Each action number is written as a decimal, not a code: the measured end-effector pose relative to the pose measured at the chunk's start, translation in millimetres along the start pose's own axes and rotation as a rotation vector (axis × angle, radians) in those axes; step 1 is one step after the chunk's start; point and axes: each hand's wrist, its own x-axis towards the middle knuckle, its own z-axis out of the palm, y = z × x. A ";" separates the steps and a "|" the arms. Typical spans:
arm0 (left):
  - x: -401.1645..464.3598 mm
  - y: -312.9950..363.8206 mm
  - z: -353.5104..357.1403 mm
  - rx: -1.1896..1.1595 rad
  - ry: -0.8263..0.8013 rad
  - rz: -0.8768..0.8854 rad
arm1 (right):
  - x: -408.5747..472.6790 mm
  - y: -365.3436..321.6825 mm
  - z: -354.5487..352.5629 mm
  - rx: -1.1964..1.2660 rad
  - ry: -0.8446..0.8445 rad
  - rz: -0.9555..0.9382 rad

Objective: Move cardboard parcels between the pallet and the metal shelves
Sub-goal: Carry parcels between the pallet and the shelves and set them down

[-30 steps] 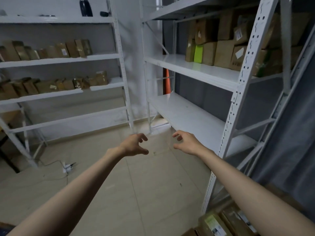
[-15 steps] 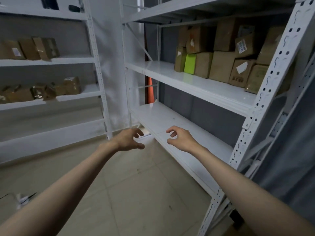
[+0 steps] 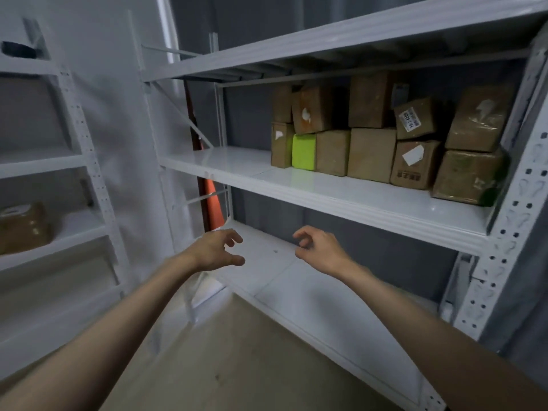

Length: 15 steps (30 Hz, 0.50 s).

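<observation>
Two empty hands, our left hand (image 3: 215, 250) and right hand (image 3: 318, 249), fingers loosely curled, should both hug one of the parcels (image 3: 372, 154) at one o'clock.

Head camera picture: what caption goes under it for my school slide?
Two empty hands, left hand and right hand, reach toward stacked cardboard parcels on a white metal shelf.

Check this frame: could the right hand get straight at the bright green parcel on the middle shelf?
Probably yes. The right hand holds nothing and hangs below the middle shelf; the green parcel sits in the bottom row with its front face exposed. A brown parcel resting above may shift.
</observation>
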 end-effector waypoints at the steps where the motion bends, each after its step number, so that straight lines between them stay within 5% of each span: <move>1: 15.3 -5.1 -6.2 -0.009 -0.003 0.021 | 10.7 -2.0 -2.5 -0.009 0.021 0.003; 15: 247.9 -26.8 -49.1 -0.031 0.065 0.281 | 228.8 -11.5 -11.0 0.028 0.227 -0.011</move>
